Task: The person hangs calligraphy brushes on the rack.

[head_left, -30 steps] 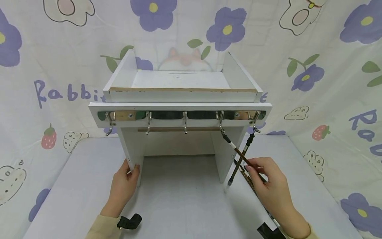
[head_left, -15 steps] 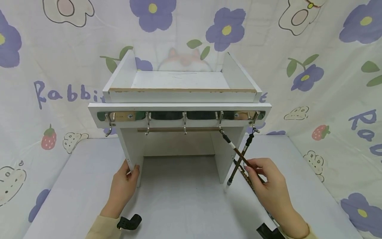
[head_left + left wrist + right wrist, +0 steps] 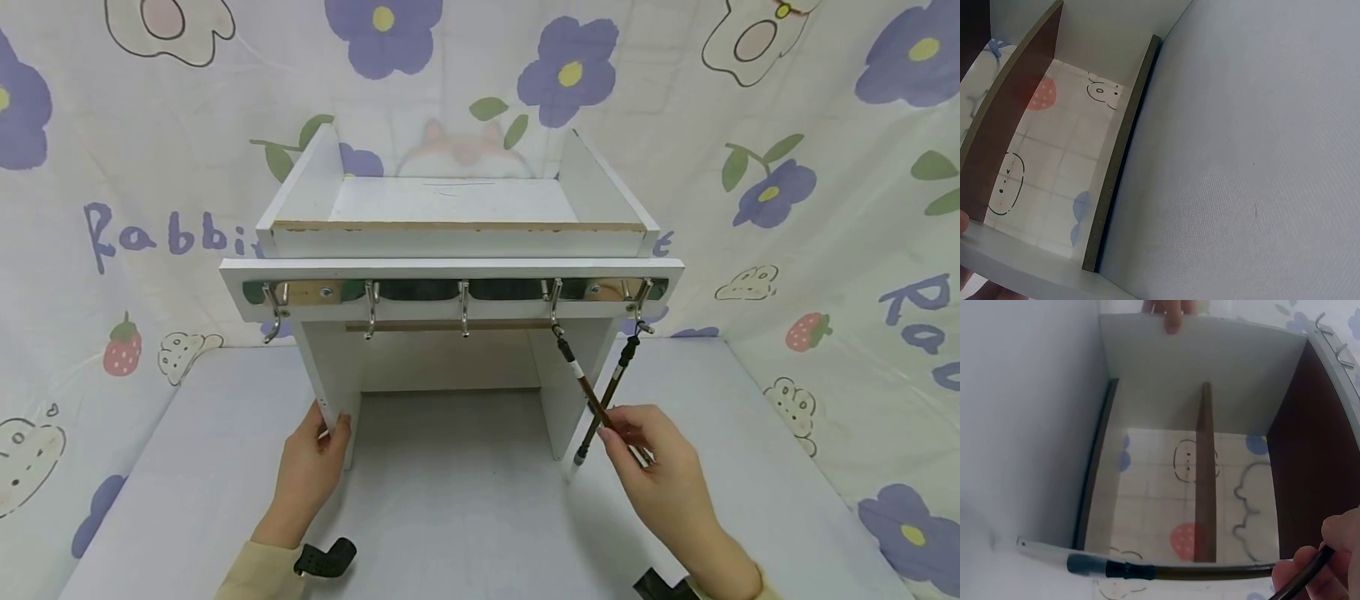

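Observation:
A white shelf unit (image 3: 570, 246) stands on the table, with a metal hook rail (image 3: 420, 289) along its front. My left hand (image 3: 309, 475) grips the lower edge of its left side panel (image 3: 327, 375). One brown calligraphy brush (image 3: 583, 382) hangs by its loop from the fourth hook, slanting down to the right. My right hand (image 3: 663, 479) pinches its shaft; its lower end is hidden by the hand. Behind it, a second brush (image 3: 621, 364) hangs from the rightmost hook with its pale tip down. In the right wrist view this second brush (image 3: 1204, 572) crosses before the panel edge.
Three hooks (image 3: 465, 308) at the left and middle carry nothing. An open tray-like top (image 3: 457, 200) with side walls sits above the rail. A patterned cloth (image 3: 810, 225) hangs behind and beside the white table (image 3: 450, 517).
My right hand has moved left and slightly down, and the held brush hangs steeper. A gold-speckled dark rod seen under the right hand earlier is out of sight now. The left hand stays put.

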### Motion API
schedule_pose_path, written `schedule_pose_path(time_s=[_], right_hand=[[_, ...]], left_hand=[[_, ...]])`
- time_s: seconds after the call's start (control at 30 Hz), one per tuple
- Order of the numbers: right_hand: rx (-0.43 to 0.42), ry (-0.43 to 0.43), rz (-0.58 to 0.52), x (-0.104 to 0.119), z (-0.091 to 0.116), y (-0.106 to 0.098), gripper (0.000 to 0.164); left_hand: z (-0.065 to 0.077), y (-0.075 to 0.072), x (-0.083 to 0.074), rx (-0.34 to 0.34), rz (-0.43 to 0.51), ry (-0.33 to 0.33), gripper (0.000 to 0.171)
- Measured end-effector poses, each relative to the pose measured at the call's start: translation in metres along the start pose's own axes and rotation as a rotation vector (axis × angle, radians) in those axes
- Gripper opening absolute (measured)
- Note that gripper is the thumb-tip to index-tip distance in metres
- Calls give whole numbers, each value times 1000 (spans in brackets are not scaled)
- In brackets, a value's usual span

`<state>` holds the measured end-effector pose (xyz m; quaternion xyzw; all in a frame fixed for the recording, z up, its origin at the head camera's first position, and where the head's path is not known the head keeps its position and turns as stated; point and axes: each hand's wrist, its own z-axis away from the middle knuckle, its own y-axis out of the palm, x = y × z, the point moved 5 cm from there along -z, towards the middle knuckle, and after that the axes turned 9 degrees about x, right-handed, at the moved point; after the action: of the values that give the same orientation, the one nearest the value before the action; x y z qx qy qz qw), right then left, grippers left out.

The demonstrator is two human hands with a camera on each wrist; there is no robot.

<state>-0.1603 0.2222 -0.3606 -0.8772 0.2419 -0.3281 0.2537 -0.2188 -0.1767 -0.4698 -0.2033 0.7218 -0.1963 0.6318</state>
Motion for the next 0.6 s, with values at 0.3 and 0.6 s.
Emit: schedule_pose_path(time_s=[0.3,0.6], right_hand=[[52,23,-55,6,1,14,32],[84,63,-74,4,1,26,31]], left_hand=[[0,0,-1,-3,1,6,50],[-1,1,0,-5,7,8,50]])
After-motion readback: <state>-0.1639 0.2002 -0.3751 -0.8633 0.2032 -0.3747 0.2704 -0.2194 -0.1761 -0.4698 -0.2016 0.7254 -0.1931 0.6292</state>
